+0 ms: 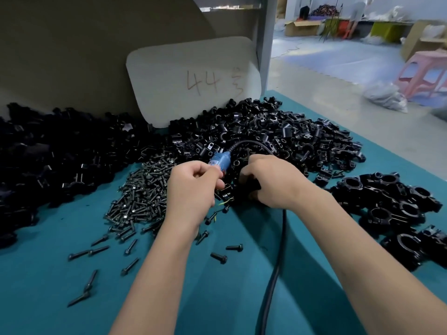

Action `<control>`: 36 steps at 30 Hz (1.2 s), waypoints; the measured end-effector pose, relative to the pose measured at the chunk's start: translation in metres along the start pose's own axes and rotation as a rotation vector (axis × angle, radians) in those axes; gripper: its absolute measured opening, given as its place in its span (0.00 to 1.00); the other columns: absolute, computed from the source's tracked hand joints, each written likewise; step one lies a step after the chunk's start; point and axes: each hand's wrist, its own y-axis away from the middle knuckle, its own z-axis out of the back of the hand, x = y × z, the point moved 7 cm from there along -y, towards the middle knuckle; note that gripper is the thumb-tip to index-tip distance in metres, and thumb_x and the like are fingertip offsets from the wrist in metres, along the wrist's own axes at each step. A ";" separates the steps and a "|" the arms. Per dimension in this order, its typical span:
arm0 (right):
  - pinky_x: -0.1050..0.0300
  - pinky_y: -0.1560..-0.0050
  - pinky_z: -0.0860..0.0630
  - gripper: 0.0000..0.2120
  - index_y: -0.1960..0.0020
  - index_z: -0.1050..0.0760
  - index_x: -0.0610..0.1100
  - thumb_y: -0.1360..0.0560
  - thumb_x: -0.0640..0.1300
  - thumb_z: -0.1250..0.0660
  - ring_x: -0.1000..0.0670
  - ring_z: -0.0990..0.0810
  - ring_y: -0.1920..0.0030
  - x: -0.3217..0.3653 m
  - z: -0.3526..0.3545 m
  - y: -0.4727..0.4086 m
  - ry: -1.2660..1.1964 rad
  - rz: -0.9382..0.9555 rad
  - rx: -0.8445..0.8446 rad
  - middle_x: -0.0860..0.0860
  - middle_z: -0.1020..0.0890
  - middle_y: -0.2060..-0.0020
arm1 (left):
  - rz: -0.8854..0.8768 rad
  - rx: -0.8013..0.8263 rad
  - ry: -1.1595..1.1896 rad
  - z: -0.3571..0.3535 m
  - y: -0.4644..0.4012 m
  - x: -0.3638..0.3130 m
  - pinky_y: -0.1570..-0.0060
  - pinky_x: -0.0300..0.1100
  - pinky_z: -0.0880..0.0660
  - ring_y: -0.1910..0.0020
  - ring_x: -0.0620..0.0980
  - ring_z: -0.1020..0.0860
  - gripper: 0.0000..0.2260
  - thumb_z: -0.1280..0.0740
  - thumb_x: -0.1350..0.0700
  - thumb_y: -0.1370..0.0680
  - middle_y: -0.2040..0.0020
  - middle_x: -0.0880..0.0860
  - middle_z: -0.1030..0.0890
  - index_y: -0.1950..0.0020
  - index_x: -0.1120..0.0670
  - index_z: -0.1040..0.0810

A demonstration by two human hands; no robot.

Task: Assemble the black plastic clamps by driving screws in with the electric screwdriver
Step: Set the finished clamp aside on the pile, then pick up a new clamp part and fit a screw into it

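Note:
My left hand (193,187) grips the blue electric screwdriver (219,162), whose top end sticks out above the fist; its tip is hidden. My right hand (268,182) holds a black plastic clamp (246,182) just right of the screwdriver, fingers curled over it. A heap of loose clamp halves (278,134) lies behind both hands. A pile of black screws (142,189) sits to the left of my left hand, with stray screws scattered toward the near edge.
Assembled clamps (391,209) are stacked at the right on the teal table (193,298). More black parts (48,160) fill the left. The screwdriver's black cable (275,274) runs down between my forearms. A pale board marked "44" (193,81) leans behind.

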 end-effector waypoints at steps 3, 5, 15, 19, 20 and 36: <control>0.49 0.47 0.21 0.13 0.43 0.17 0.51 0.27 0.45 0.23 0.49 0.23 0.43 -0.003 0.001 -0.002 -0.037 -0.008 0.003 0.55 0.27 0.51 | -0.009 -0.032 0.031 -0.002 0.000 -0.001 0.76 0.35 0.32 0.77 0.46 0.31 0.10 0.31 0.59 0.21 0.67 0.50 0.17 0.61 0.58 0.18; 0.51 0.48 0.22 0.10 0.45 0.16 0.50 0.26 0.46 0.24 0.48 0.23 0.47 -0.009 0.004 -0.001 -0.087 -0.017 -0.020 0.53 0.25 0.51 | -0.029 -0.045 0.057 -0.003 0.000 -0.004 0.75 0.35 0.32 0.77 0.45 0.31 0.09 0.31 0.59 0.21 0.68 0.50 0.17 0.60 0.61 0.18; 0.46 0.69 0.16 0.10 0.58 0.20 0.46 0.19 0.40 0.34 0.44 0.15 0.68 -0.022 0.020 0.006 -0.750 -0.187 -0.228 0.49 0.14 0.65 | 0.002 -0.187 0.138 0.026 -0.012 0.004 0.74 0.35 0.33 0.75 0.45 0.30 0.10 0.32 0.58 0.19 0.69 0.48 0.19 0.60 0.57 0.18; 0.58 0.75 0.22 0.07 0.56 0.19 0.49 0.19 0.46 0.29 0.53 0.20 0.76 -0.003 0.005 0.004 -0.527 -0.085 0.012 0.51 0.16 0.70 | -0.007 -0.221 0.112 0.037 -0.015 0.007 0.72 0.37 0.32 0.76 0.43 0.29 0.10 0.31 0.56 0.20 0.69 0.48 0.18 0.61 0.55 0.18; 0.57 0.74 0.22 0.06 0.55 0.20 0.49 0.19 0.48 0.29 0.52 0.19 0.75 0.003 0.001 0.004 -0.518 -0.061 0.067 0.52 0.16 0.71 | -0.002 -0.230 0.118 0.038 -0.016 0.009 0.71 0.38 0.31 0.76 0.43 0.29 0.10 0.31 0.56 0.20 0.69 0.48 0.18 0.61 0.55 0.18; 0.56 0.67 0.29 0.09 0.53 0.26 0.47 0.29 0.43 0.26 0.46 0.25 0.65 0.054 -0.009 0.003 0.020 -0.055 0.140 0.50 0.26 0.62 | 0.040 -0.293 0.147 0.046 -0.014 0.020 0.71 0.38 0.33 0.74 0.46 0.32 0.10 0.31 0.58 0.21 0.70 0.48 0.20 0.62 0.56 0.19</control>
